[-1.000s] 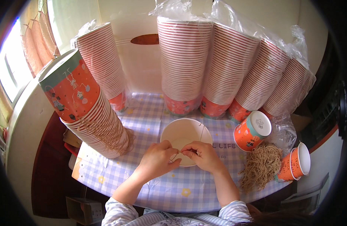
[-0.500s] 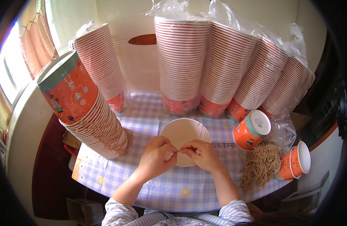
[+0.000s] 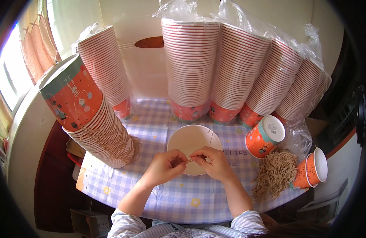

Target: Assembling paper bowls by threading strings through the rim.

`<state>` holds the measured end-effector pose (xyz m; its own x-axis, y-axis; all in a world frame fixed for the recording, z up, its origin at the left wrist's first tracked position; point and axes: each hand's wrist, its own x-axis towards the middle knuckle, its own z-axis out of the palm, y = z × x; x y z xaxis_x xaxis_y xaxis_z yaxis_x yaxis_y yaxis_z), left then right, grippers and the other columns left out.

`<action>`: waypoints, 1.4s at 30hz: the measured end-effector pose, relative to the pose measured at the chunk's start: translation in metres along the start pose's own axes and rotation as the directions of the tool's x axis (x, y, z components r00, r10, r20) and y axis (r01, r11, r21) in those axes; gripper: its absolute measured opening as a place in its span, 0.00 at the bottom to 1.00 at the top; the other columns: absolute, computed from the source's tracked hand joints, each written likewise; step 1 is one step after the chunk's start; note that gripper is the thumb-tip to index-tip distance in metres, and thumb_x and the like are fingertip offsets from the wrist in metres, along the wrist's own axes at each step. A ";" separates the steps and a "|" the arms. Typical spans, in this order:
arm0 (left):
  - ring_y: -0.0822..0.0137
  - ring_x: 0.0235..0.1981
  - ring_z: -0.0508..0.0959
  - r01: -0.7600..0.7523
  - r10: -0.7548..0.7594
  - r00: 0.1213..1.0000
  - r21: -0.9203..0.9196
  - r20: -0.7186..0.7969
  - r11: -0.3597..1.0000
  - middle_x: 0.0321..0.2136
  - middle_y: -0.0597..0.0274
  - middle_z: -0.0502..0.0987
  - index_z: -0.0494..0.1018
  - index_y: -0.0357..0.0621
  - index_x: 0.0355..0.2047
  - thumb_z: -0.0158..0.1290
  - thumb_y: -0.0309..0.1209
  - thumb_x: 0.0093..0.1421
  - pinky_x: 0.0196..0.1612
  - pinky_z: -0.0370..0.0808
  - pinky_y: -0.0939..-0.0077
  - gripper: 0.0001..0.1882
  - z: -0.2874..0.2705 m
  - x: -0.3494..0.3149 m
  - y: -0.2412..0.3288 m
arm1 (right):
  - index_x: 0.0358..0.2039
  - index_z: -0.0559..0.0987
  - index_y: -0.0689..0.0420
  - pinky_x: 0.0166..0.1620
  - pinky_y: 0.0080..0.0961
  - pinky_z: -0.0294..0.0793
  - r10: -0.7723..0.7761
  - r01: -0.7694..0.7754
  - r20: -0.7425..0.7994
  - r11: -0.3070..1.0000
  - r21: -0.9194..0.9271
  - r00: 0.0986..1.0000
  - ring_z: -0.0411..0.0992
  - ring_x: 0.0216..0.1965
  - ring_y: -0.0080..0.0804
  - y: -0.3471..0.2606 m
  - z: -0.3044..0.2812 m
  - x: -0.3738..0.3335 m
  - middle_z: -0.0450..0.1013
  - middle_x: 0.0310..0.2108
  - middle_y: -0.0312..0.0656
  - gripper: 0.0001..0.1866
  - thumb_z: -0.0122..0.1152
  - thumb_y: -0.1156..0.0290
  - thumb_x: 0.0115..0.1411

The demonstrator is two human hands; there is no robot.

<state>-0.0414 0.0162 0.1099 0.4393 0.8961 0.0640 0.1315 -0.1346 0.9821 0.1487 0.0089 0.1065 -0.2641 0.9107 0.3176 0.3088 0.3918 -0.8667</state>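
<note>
String (image 3: 190, 160), tan and thin, pinched between the fingertips of left hand (image 3: 169, 164) and right hand (image 3: 210, 162), over the near part of an open white-lined tub (image 3: 187, 139) around the middle of the checked tabletop (image 3: 151, 204). Thumb and forefinger pressed together on each side, tips almost meeting; other fingers curled in, exact placing impossible to tell. Thin strand (image 3: 211, 137) at the tub's far right rim too, link to the pinched length unclear.

Probably very light, limp and slightly rough: little slip, but easy to tangle or lose. Best taken close to the ends, with fingertips only, and drawn gently. Tub likely light, stiff paper, apt to slide or dent under a hard tug; better steadied by the rim than by the wall.

Tightest room toward the far edge, behind a row of plastic-wrapped stacks (image 3: 191, 67). Near the left edge, a tall orange stack (image 3: 77, 97) with tan strings (image 3: 107, 141) across the lower half, easily knocked, judging by height. Toward the right edge, upturned tub (image 3: 260, 139), string bundle (image 3: 276, 172) and nested orange tubs (image 3: 304, 174), the last nearest the edge. Freest space for elbows and loose ends: from open tub to near edge, plus the strip toward the tall stack.
</note>
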 end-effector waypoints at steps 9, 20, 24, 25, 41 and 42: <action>0.83 0.20 0.69 -0.046 0.051 0.997 0.072 -0.058 0.996 0.17 0.67 0.72 0.72 0.35 0.28 0.53 0.24 0.51 0.23 0.67 0.86 0.05 0.005 0.002 0.004 | 0.31 0.77 0.61 0.35 0.19 0.71 -0.045 0.044 -0.015 0.999 -0.011 0.999 0.74 0.30 0.26 0.001 -0.001 0.000 0.75 0.28 0.40 0.05 0.58 0.76 0.52; 0.80 0.15 0.63 -0.084 0.121 0.983 0.248 -0.139 0.965 0.14 0.65 0.69 0.76 0.39 0.29 0.55 0.27 0.51 0.18 0.61 0.83 0.06 0.008 0.001 0.007 | 0.31 0.78 0.58 0.31 0.23 0.70 -0.095 0.093 -0.032 0.994 -0.066 0.995 0.73 0.27 0.32 0.002 0.000 0.001 0.74 0.27 0.41 0.06 0.59 0.74 0.51; 0.85 0.14 0.57 -0.097 0.139 0.976 0.235 -0.167 0.967 0.13 0.74 0.67 0.76 0.38 0.29 0.55 0.25 0.51 0.16 0.54 0.86 0.05 0.009 0.001 0.009 | 0.30 0.78 0.60 0.34 0.20 0.72 -0.029 0.028 -0.019 0.998 -0.057 0.999 0.74 0.29 0.27 -0.001 0.000 0.001 0.75 0.27 0.40 0.05 0.60 0.76 0.51; 0.85 0.14 0.57 -0.098 0.139 0.976 0.236 -0.167 0.967 0.13 0.74 0.67 0.76 0.38 0.29 0.55 0.25 0.51 0.16 0.54 0.86 0.05 0.009 0.001 0.010 | 0.30 0.78 0.60 0.33 0.20 0.72 -0.011 0.010 -0.018 0.998 -0.060 1.000 0.74 0.29 0.27 -0.001 0.000 0.001 0.75 0.27 0.40 0.05 0.60 0.76 0.51; 0.74 0.15 0.67 -0.068 0.091 0.994 0.303 -0.064 0.950 0.14 0.62 0.69 0.72 0.37 0.26 0.53 0.27 0.49 0.20 0.65 0.79 0.06 -0.002 -0.001 0.011 | 0.30 0.76 0.59 0.32 0.18 0.70 -0.024 0.024 -0.010 0.999 -0.034 1.000 0.71 0.26 0.25 0.001 0.002 0.000 0.73 0.29 0.37 0.06 0.61 0.77 0.49; 0.75 0.15 0.67 -0.072 0.095 0.994 0.305 -0.060 0.950 0.14 0.61 0.69 0.72 0.37 0.26 0.53 0.27 0.49 0.20 0.65 0.79 0.06 -0.002 -0.001 0.011 | 0.29 0.76 0.59 0.31 0.18 0.70 -0.075 0.074 -0.029 0.997 -0.035 0.997 0.70 0.26 0.24 -0.001 0.002 0.000 0.72 0.30 0.37 0.07 0.62 0.78 0.48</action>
<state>-0.0421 0.0150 0.1208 0.3957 0.9031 0.1670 0.3640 -0.3211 0.8743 0.1470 0.0081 0.1065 -0.2604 0.8820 0.3927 0.3199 0.4625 -0.8269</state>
